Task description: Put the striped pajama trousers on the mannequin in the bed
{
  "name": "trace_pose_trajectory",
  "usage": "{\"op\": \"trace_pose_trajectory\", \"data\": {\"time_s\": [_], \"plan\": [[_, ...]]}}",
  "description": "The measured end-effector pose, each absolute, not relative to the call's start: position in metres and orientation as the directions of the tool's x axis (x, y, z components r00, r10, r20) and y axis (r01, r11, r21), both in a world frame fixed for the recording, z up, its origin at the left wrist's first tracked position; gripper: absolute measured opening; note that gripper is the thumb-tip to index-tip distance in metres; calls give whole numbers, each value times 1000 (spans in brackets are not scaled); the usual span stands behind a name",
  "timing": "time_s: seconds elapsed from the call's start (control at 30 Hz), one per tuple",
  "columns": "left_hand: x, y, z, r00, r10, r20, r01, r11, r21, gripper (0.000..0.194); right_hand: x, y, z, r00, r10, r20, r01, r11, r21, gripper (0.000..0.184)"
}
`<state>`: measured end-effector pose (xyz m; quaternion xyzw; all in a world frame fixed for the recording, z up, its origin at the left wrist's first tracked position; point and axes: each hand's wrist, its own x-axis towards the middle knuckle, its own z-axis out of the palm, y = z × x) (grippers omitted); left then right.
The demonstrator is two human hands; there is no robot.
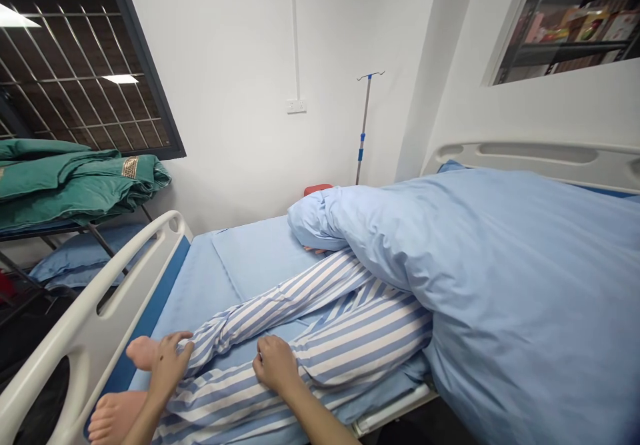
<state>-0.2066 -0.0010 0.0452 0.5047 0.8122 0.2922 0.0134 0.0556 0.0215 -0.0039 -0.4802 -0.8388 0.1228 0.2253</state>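
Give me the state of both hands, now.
Left hand: partly open, at the lower end of the blue-and-white striped cloth trousers.
Right hand: curled over the trousers; whether it grips them cannot be told.

This looks like a hospital or nursing-care room. The bed (200, 272) tells most: moulded plastic footboard (75, 322) and headboard (540, 154) with cut-out grips, and plain pale-blue linen that matches the quilt (465, 232). On it, legs in blue-and-white striped trousers (360, 352) suggest patient wear. Beyond the bed stands a hooked pole (366, 108) (the kind drip bags hang from) against a bare white wall (225, 65). Folded green bedding (65, 182) is stacked at the left, under a barred window (75, 65). Through an opening at the right, a shelf (565, 52) carries colourful packages.
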Motion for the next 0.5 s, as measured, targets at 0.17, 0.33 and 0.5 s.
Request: {"op": "trace_pose_trajectory", "data": {"time_s": [0.17,0.33,0.5], "plan": [[-180,28,31,-414,898,149,638,170,751,32,55,21,-6,-434,863,261,751,506,-425,11],[-169,56,6,-452,865,220,739,225,635,35,54,22,-10,-430,870,243,751,494,-439,9],[-179,60,-22,-363,822,440,931,306,197,23,54,24,-6,-429,872,236,710,487,-508,17]]}}
